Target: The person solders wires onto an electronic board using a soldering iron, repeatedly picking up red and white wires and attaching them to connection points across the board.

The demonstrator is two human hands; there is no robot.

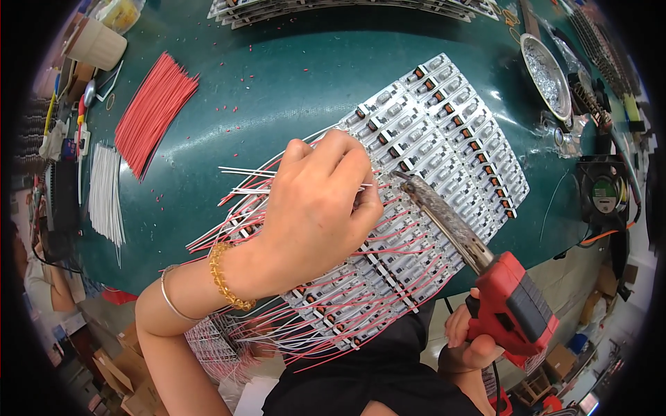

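On the dark green table (pixel 291 76), near its front edge, lies one large panel of small white circuit boards (pixel 451 132), set in slanting rows too many to count, each board bearing a small black and orange part; red and white wires fan out from the boards on the near half of the panel. One left hand (pixel 316 208), wearing two bracelets at the wrist, one of amber beads and one plain silver, rests over the middle of the panel with its fingers curled and pressed together, pinching a few thin white wires (pixel 243 172) whose free ends point to the left. One right hand (pixel 466 343), at the lower right, is closed around the red grip of a single soldering gun (pixel 510 305); the gun's long metal barrel slants up and to the left, and its tip (pixel 404 177) sits just beside the left hand's fingertips, above the boards; whether it touches them cannot be told. Two loose bundles of cut wire lie well apart from the hands at the left of the table: one red bundle (pixel 154 111) and one white bundle (pixel 105 194). One metal bowl (pixel 544 73) stands at the upper right, and one paper cup (pixel 97 43) lies at the upper left corner.
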